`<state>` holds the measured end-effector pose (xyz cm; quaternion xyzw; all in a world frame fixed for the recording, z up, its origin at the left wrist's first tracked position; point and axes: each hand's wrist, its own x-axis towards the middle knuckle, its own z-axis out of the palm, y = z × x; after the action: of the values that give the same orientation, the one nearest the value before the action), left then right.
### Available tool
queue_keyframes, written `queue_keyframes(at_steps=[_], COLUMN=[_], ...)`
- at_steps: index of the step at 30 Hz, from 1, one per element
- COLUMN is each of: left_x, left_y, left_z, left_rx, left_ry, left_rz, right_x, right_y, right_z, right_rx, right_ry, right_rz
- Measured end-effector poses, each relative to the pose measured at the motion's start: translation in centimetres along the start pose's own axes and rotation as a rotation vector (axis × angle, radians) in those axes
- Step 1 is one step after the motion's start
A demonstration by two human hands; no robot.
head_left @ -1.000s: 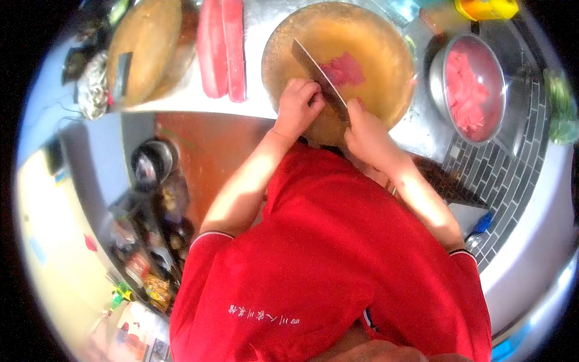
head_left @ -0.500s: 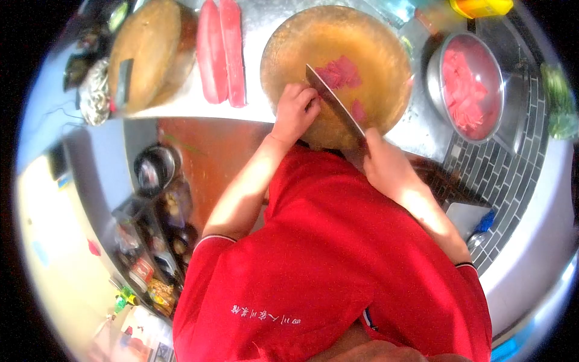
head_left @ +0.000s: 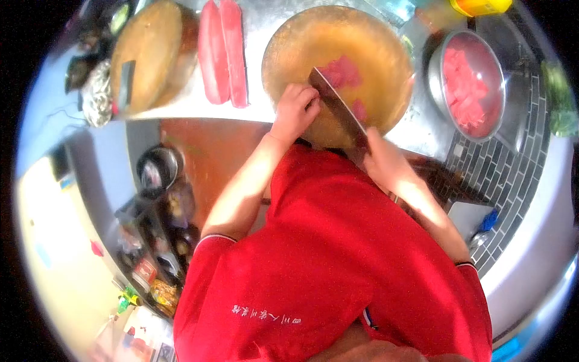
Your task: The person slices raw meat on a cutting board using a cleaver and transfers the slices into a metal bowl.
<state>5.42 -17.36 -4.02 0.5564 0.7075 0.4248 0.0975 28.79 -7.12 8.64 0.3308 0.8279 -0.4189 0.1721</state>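
Note:
My right hand point(head_left: 386, 158) is wrapped round the handle end of a cleaver point(head_left: 339, 104), whose blade slants up and left over the round wooden chopping board point(head_left: 386, 54). My left hand point(head_left: 297, 110) rests at the board's near left part with its fingers curled against the blade's left side; whatever is under the fingers is hidden. Thin slices of pink meat point(head_left: 342, 72) lie beyond the blade, and a smaller piece point(head_left: 359, 110) lies to its right.
Two long pink meat strips point(head_left: 215, 60) lie left of the board. Further left stands another round board point(head_left: 142, 57) with a dark-bladed knife point(head_left: 125, 84). A metal bowl point(head_left: 435, 78) of sliced meat point(head_left: 463, 90) is at the right, near a yellow container point(head_left: 482, 6).
The cleaver and my right hand have moved right and nearer to me. A small meat piece now shows separately right of the blade. My left hand has shifted only slightly.

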Motion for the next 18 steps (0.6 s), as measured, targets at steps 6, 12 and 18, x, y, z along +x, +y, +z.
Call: queue_keyframes(at_steps=[6, 12, 18], left_x=[0.2, -0.1, 0.0], left_y=[-0.1, -0.3, -0.6], left_z=[0.1, 0.1, -0.2], left_rx=[0.026, 0.004, -0.007], left_ry=[-0.006, 0.000, -0.019], left_rz=[0.005, 0.017, 0.040], right_x=[-0.7, -0.3, 6.3], right_y=[-1.7, -2.1, -2.8], right_z=[-1.4, -1.6, 0.8], right_rx=[-0.027, 0.012, 0.038], right_ry=[0.022, -0.006, 0.132], right_rz=[-0.058, -0.025, -0.097])
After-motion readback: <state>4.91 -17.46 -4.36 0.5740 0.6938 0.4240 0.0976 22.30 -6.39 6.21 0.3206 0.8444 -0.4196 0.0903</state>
